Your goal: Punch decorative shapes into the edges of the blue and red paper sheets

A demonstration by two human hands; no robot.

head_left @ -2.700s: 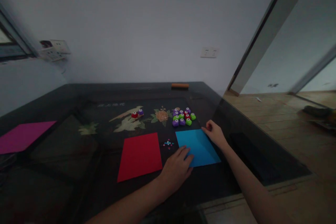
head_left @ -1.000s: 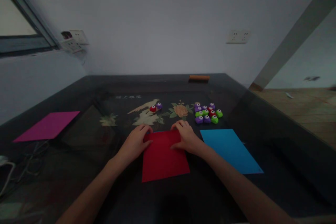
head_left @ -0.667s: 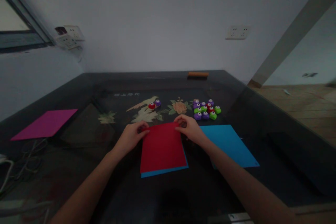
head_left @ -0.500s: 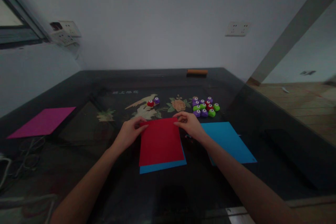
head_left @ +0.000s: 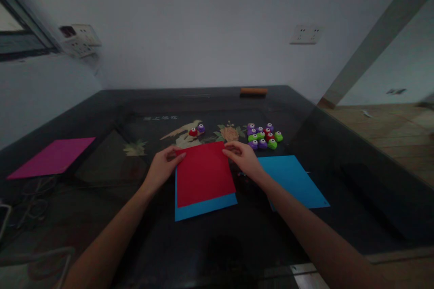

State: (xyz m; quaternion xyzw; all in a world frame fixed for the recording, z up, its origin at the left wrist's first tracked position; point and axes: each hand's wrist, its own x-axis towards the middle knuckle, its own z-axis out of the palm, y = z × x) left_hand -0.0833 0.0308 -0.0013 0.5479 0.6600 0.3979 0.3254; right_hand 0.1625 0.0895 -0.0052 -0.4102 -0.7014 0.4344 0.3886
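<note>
Hands, left hand (head_left: 162, 168) and right hand (head_left: 242, 159), pinch the red sheet's (head_left: 204, 174) far corners.

front: punches (head_left: 263, 137) block | left: bare table (head_left: 111, 176) | right: blue sheet (head_left: 293, 180)

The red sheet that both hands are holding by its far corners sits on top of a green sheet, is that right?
Not quite. In the head view the left hand and right hand do hold the red sheet at its far corners, but the sheet under it is blue, not green. Its edge shows along the near and left sides.
</note>
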